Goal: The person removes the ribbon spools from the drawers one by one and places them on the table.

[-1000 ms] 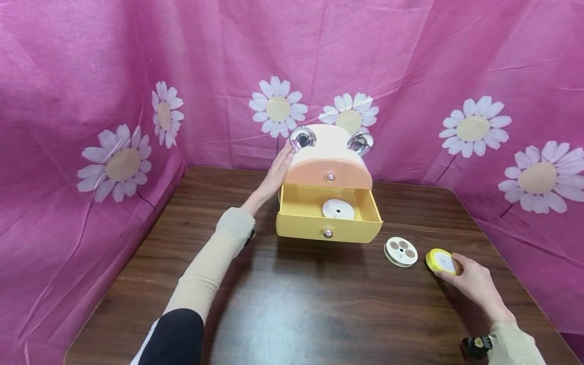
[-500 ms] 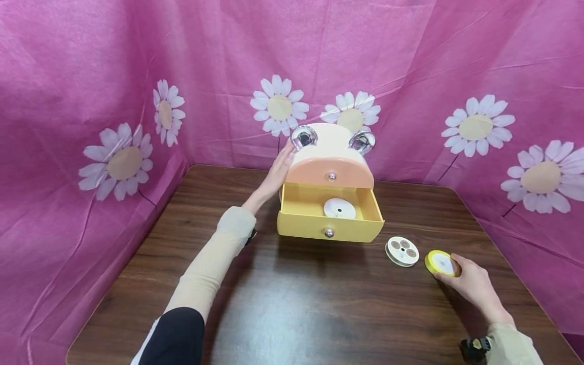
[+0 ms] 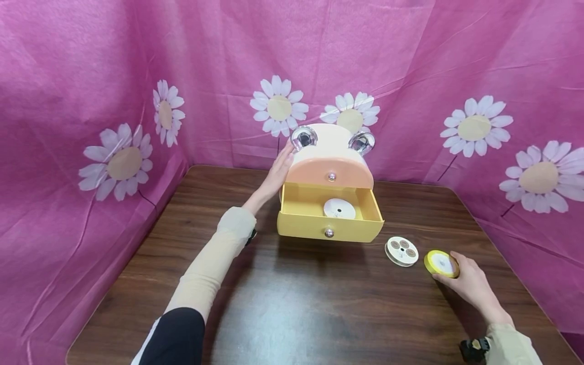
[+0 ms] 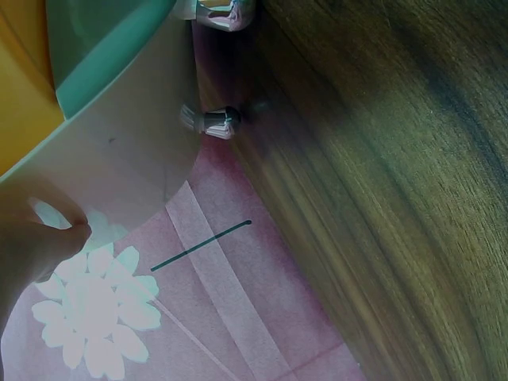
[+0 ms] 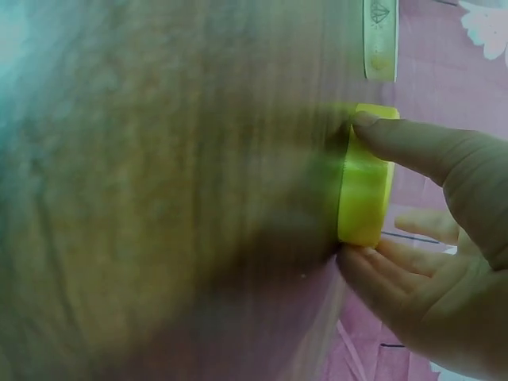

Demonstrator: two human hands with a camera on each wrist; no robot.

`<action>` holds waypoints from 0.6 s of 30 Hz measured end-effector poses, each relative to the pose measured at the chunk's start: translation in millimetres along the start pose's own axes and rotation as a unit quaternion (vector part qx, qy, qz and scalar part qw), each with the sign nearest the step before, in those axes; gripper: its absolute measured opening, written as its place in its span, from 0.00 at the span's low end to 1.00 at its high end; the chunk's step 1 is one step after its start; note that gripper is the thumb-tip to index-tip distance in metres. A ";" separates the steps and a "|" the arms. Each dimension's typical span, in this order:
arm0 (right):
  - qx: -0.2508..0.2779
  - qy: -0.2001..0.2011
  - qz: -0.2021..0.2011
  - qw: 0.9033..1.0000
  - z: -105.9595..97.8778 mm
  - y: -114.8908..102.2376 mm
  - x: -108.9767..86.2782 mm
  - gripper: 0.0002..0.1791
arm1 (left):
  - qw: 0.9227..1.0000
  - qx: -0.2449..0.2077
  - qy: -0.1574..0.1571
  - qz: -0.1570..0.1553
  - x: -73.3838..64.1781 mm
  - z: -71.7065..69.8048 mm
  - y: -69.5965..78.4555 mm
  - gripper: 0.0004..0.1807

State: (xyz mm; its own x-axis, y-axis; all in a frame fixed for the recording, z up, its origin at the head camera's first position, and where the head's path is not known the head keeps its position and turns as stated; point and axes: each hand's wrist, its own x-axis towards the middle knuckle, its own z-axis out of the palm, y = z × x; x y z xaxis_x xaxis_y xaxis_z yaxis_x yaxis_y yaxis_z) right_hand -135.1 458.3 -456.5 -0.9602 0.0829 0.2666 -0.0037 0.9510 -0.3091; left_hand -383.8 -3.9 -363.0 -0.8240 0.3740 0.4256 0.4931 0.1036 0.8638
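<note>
My left hand (image 3: 275, 174) rests with extended fingers against the left side of a small frog-like drawer box (image 3: 330, 142), white on top with two shiny silver eyes. In the left wrist view the hand (image 4: 40, 246) touches the box's pale side wall (image 4: 143, 135). The yellow lower drawer (image 3: 301, 228) is pulled out and holds a white ribbon spool (image 3: 339, 208). At the right, my right hand (image 3: 472, 284) pinches a yellow ribbon spool (image 3: 441, 262) between thumb and fingers, low at the tabletop. In the right wrist view the thumb (image 5: 397, 143) presses its upper edge.
Another white spool (image 3: 401, 251) lies flat on the wooden table (image 3: 292, 309), between the drawer and the yellow ribbon. The peach upper drawer (image 3: 310, 172) is closed. A pink daisy-print cloth (image 3: 388, 45) hangs behind and at both sides.
The yellow ribbon spool has shifted very slightly left, toward the white spool, with my right hand. My left hand, the box and its drawers stay as they were.
</note>
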 end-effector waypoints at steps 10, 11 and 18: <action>0.007 0.063 -0.044 0.997 -28.5 -37.4 19.8 0.42 | 1.000 0.029 0.006 -0.001 0.3 0.3 -5.0 0.30; 0.008 0.076 -0.057 0.995 -34.2 -46.0 25.8 0.41 | 1.000 0.027 0.008 -0.001 0.5 0.3 -6.0 0.30; 0.015 0.124 -0.155 0.980 -69.3 -124.5 67.7 0.36 | 1.000 0.021 0.007 0.004 -0.1 1.3 -7.7 0.30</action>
State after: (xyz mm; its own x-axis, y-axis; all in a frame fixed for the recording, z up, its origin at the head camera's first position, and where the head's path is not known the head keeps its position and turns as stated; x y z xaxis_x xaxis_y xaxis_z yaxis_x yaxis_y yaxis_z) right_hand -180.3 366.1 -336.7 -0.8146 -0.1357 0.5639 -0.2967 0.9329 -0.2042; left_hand -387.1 -3.5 -370.1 -0.8236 0.3622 0.4364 0.5110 0.1399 0.8481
